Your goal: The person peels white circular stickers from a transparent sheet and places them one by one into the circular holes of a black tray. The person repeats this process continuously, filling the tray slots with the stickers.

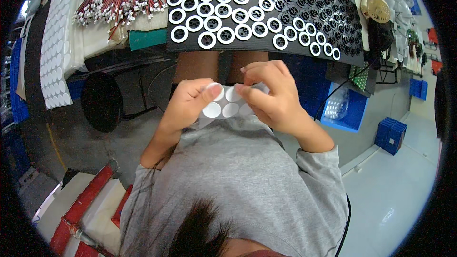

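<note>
A strip of backing sheet with round white stickers (212,110) is held up in front of my body. My left hand (184,103) grips its left end, thumb pressed over one of the upper discs. On the other side, my right hand (276,96) pinches with thumb and forefinger at the sheet's upper right part, its other fingers curled. Whether a sticker's edge is lifted there cannot be made out. Beyond the hands, white rings with black centres (226,35) lie in rows on a black board (304,53), beside several bare black round parts (328,14).
Red and black wires with white connectors (128,7) are heaped at the far left. A long sheet of white discs (57,62) hangs off the table's left side. On the right are a blue bin (350,123), a blue crate (391,135) and a small round fan (377,9).
</note>
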The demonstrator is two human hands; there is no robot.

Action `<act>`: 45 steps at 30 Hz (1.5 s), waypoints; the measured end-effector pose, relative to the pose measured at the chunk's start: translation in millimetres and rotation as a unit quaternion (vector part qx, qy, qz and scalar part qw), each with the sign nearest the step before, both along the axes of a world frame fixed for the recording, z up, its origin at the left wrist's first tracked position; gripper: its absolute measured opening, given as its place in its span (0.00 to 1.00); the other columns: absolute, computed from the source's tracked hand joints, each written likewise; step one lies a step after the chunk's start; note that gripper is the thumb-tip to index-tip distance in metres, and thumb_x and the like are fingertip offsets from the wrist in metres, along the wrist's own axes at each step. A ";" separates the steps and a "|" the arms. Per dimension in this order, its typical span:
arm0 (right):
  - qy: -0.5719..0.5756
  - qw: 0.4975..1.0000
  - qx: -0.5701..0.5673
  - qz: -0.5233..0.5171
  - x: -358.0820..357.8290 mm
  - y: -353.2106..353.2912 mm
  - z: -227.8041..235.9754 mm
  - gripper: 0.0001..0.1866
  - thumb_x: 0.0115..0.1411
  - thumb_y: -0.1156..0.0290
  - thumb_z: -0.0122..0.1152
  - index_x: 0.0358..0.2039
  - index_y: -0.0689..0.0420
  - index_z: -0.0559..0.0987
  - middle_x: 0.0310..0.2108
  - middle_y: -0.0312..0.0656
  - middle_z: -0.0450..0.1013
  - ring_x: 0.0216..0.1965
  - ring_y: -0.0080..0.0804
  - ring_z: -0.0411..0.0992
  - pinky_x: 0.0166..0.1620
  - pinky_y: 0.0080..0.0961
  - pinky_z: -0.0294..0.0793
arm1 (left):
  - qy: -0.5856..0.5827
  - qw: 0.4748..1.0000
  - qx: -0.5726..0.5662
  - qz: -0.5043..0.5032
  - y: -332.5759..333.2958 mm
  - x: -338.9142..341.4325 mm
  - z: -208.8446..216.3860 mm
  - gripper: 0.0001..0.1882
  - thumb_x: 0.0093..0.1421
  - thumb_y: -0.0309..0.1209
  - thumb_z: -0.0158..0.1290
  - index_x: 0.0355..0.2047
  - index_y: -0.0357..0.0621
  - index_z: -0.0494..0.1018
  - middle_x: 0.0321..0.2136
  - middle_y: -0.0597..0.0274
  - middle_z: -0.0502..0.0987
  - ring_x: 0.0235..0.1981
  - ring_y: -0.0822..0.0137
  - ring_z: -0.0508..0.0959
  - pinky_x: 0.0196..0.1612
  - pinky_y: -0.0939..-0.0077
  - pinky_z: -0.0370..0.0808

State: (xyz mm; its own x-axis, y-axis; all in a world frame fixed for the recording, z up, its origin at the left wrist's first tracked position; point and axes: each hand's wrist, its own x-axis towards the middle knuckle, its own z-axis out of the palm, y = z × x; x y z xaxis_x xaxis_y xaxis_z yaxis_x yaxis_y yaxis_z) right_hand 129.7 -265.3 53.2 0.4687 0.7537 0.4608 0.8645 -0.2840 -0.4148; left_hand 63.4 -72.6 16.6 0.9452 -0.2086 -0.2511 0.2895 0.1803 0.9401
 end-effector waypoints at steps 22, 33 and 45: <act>-0.048 0.999 -0.021 -0.010 -0.9 9.9 2.6 0.08 0.37 0.68 0.53 0.21 0.54 0.69 0.29 0.39 0.65 0.34 0.35 0.65 0.35 0.31 0.61 | 0.012 1.000 0.025 -0.005 0.7 4.3 2.3 0.16 0.60 0.36 0.45 0.21 0.38 0.69 0.16 0.73 0.69 0.19 0.85 0.65 0.21 0.88 0.61; 0.003 0.962 -0.006 -0.272 82.1 -41.4 3.3 0.04 0.44 0.72 0.60 0.23 0.55 0.76 0.40 0.40 0.68 0.45 0.40 0.61 0.49 0.32 0.56 | 0.030 0.999 0.007 0.024 3.5 2.3 -6.3 0.14 0.60 0.35 0.45 0.21 0.39 0.69 0.16 0.74 0.68 0.19 0.85 0.64 0.21 0.89 0.60; 0.005 0.940 -0.034 -0.340 97.0 -46.2 -21.6 0.07 0.45 0.66 0.61 0.22 0.55 0.77 0.39 0.39 0.69 0.45 0.39 0.61 0.48 0.34 0.55 | 0.037 0.999 0.004 -0.016 5.4 4.0 -5.4 0.13 0.59 0.34 0.46 0.23 0.38 0.70 0.18 0.72 0.71 0.21 0.85 0.66 0.22 0.89 0.62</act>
State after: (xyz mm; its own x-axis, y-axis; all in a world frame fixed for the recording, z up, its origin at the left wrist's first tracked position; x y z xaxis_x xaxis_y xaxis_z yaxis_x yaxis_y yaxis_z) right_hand 226.7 -311.5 31.6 0.8573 0.3056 0.4143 0.4689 -0.7958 -0.3831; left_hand 67.4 -67.2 11.2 0.9171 -0.2353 -0.3218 0.3636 0.1627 0.9172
